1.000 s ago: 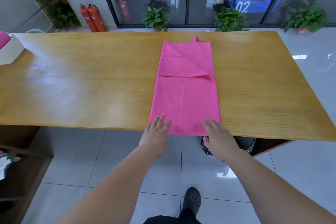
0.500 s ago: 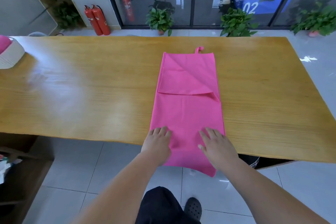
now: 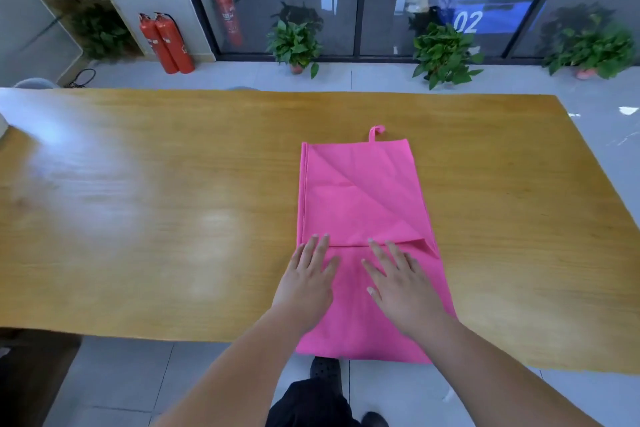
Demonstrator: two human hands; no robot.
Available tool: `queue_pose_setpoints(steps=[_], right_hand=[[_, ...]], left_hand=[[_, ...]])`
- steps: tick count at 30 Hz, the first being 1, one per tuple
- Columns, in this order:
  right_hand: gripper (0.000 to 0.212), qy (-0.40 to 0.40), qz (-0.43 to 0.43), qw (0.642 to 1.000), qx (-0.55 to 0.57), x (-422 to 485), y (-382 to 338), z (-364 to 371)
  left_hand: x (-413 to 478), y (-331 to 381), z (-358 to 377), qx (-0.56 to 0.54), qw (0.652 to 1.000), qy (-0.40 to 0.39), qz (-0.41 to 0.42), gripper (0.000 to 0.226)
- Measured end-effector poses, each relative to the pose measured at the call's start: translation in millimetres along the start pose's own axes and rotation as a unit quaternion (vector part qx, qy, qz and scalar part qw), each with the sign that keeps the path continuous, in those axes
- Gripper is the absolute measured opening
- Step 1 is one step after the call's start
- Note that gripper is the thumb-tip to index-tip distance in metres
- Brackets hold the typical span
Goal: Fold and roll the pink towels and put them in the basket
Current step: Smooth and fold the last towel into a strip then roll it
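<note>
A pink towel [image 3: 360, 198] lies folded into a long strip on the wooden table [image 3: 156, 204], with a small loop at its far end and its near end hanging over the table's front edge. A diagonal fold crosses its far half. My left hand [image 3: 308, 279] lies flat on the towel's left side with fingers straight. My right hand [image 3: 401, 284] presses flat on the towel's middle, fingertips at the horizontal fold line. The basket is out of view except for a white sliver [image 3: 2, 125] at the far left edge.
Bare tabletop stretches to the left and right of the towel. Beyond the table stand red fire extinguishers [image 3: 166, 43] and potted plants [image 3: 296, 42] before a glass wall. Grey tiled floor lies below the table's front edge.
Both hands have slid forward along the towel from its near end to the horizontal fold line. The towel's near end now hangs over the table edge.
</note>
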State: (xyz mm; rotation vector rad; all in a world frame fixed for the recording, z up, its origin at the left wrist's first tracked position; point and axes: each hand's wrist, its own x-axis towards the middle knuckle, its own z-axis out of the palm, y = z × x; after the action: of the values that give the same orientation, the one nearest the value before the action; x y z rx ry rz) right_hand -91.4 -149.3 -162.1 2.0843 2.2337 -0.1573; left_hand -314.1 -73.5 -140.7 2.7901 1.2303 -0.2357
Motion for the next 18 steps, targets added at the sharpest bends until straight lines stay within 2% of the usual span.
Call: queue_pose_setpoints(steps=[3,14,18], right_hand=[[0.059,-0.010,-0.026,1.000,0.004,26.8,-3.6,-9.1],[0.060,-0.059,-0.024,0.998,-0.030,56.0,-7.4,-14.3],[0.062,-0.047,-0.030,0.998,-0.032,72.7,5.9,-20.3]], left_hand=[[16.9,-17.6,1.5,0.001,1.000,0.023,0.017,0.064],[36.0,-46.9,9.2,-0.027,0.999,0.021,0.033,0.063],[47.9,-50.1,-1.2,-0.051,0.997,0.046,0.021,0.068]])
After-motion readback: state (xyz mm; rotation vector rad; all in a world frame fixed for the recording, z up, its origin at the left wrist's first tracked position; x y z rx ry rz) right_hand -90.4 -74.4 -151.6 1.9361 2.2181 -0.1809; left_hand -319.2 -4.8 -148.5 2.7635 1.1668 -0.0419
